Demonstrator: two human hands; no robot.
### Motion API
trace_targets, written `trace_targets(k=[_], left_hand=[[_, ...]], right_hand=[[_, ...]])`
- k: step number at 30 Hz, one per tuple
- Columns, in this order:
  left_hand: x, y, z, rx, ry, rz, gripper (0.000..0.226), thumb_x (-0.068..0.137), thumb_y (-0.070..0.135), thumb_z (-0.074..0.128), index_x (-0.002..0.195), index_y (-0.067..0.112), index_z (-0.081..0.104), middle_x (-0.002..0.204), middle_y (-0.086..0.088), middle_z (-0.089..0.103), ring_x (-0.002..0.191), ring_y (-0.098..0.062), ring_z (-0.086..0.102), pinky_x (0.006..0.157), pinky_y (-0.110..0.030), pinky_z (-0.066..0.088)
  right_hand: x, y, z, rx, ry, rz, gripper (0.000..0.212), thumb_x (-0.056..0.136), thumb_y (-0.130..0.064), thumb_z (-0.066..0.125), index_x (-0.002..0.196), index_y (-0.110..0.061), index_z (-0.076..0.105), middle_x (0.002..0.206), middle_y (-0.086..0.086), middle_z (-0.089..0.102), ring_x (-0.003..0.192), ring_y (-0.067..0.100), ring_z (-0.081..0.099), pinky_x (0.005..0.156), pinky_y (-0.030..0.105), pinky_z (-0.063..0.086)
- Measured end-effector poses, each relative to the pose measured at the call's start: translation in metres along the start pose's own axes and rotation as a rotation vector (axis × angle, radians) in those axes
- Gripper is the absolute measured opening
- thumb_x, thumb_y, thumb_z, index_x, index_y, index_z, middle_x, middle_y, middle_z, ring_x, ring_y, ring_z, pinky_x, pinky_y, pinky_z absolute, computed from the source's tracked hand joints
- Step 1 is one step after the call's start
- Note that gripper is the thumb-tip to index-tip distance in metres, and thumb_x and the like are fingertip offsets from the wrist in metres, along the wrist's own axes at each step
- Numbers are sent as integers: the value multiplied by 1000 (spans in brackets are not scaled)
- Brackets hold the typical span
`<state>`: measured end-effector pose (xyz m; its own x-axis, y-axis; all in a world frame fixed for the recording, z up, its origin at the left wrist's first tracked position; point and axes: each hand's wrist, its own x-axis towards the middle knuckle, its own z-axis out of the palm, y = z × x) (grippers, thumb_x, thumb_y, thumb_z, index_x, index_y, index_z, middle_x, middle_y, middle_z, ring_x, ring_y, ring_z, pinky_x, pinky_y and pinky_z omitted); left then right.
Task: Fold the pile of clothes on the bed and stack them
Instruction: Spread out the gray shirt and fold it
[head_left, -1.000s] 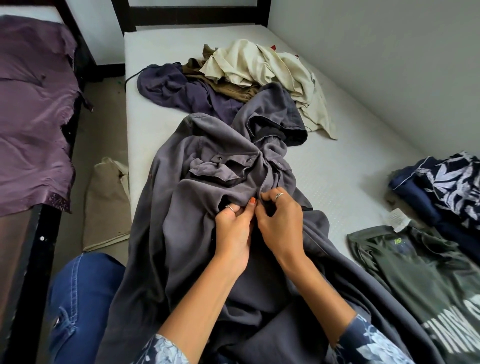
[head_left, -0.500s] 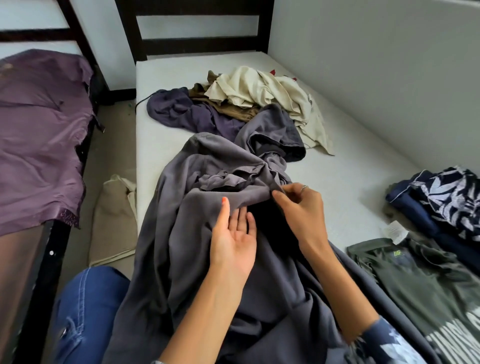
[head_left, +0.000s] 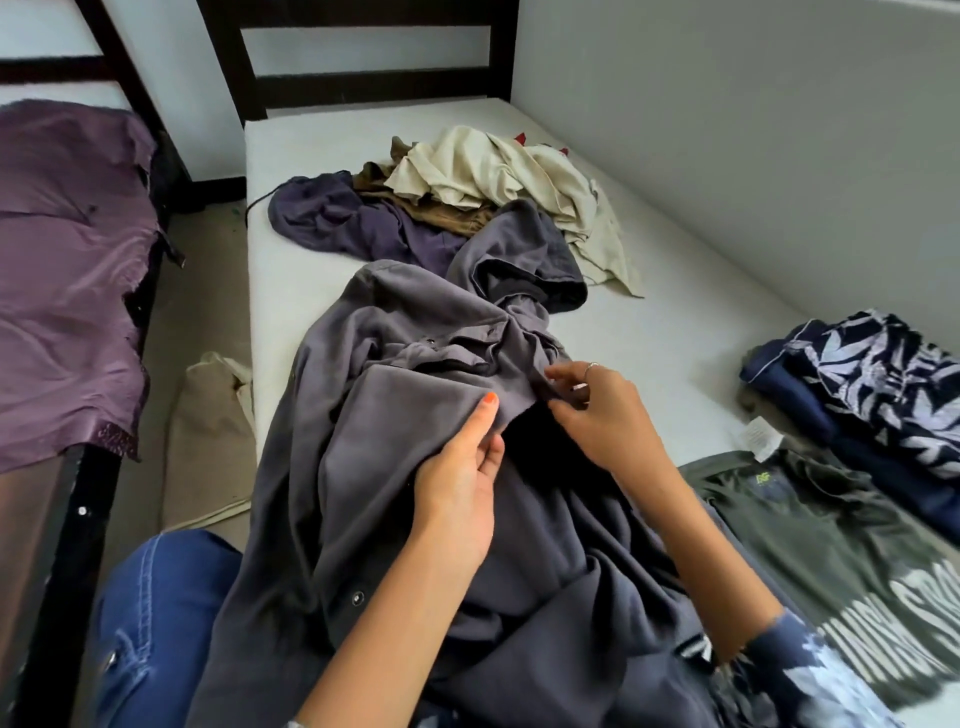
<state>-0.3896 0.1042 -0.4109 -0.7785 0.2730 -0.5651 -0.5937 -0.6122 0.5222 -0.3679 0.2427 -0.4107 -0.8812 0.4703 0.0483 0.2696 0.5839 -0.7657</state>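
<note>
A large grey garment (head_left: 395, 467) with snap buttons lies crumpled down the middle of the white mattress (head_left: 291, 291), draped over my lap. My left hand (head_left: 460, 483) holds a flap of it, thumb on top and fingers underneath. Just to the right, my right hand (head_left: 597, 410) pinches the same garment's dark edge. Behind it lies the unfolded pile: a cream garment (head_left: 493, 171), a brown one (head_left: 436, 210) and a purple one (head_left: 332, 218). On the right, an olive T-shirt (head_left: 831, 545) lies flat beside a folded navy and floral stack (head_left: 883, 395).
A wall runs along the bed's right side and a dark headboard (head_left: 363, 83) stands at the far end. A second bed with a purple sheet (head_left: 67, 260) is on the left. A beige bag (head_left: 208, 441) lies on the floor between the beds. My knee in jeans (head_left: 156, 623) is at lower left.
My hands were pinching the grey fabric close together. The left hand let go, opened flat, then took hold of a flap. The right hand drew the edge to the right.
</note>
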Motion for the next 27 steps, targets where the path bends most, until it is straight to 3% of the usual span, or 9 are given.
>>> trace_targets(k=[2,4,6,9,12,14,19,27], left_hand=[[-2,-1,-4,23,19,-4,8,80,3,72,86,7,70,82,0,72,78,-8,64,67,-16,50],[-4,-3,-9,46,31,-16,5,80,4,72,84,6,70,86,-1,72,80,-8,65,71,-18,51],[-5,-6,-16,82,41,-26,5,81,6,71,86,4,70,94,-4,72,84,-8,67,75,-19,53],[-7,-8,-23,125,53,-25,9,83,6,69,92,2,69,104,-6,71,93,-12,68,79,-21,57],[-11,-10,-25,133,69,-20,6,85,3,67,91,1,69,104,-7,71,97,-15,68,78,-20,56],[-15,-11,-25,120,72,-18,4,85,1,66,88,0,69,101,-9,72,95,-15,69,77,-20,57],[-26,-14,-23,44,77,-21,16,83,-2,66,98,-10,65,97,-17,72,87,-22,72,72,-20,58],[-28,-17,-27,199,75,109,8,82,-1,68,88,-5,70,84,-13,74,80,-17,72,66,-20,57]], right_hand=[[-11,14,-1,-145,2,-31,43,81,6,55,121,-8,61,113,7,59,95,18,59,80,5,39],[-25,31,-4,-211,32,-13,45,79,8,52,122,-5,57,122,10,55,105,26,58,92,24,44],[-42,47,-8,-262,105,23,36,81,4,55,116,-7,59,116,9,58,101,27,59,88,32,46],[-59,56,-16,-277,215,11,11,88,-10,62,97,-12,67,96,0,67,87,19,63,72,22,42],[-64,46,-22,-137,214,-14,8,88,-11,65,92,-16,71,82,-12,68,74,-4,58,68,3,37],[-68,33,-22,-18,182,-22,11,87,-10,66,87,-20,70,78,-19,68,75,-11,60,66,2,39],[-75,1,-8,158,109,-31,14,84,-14,70,77,-26,70,70,-13,70,68,-3,63,63,12,46],[-85,-27,24,101,210,-100,2,83,-15,70,84,-14,72,76,-8,69,75,1,62,65,7,42]])
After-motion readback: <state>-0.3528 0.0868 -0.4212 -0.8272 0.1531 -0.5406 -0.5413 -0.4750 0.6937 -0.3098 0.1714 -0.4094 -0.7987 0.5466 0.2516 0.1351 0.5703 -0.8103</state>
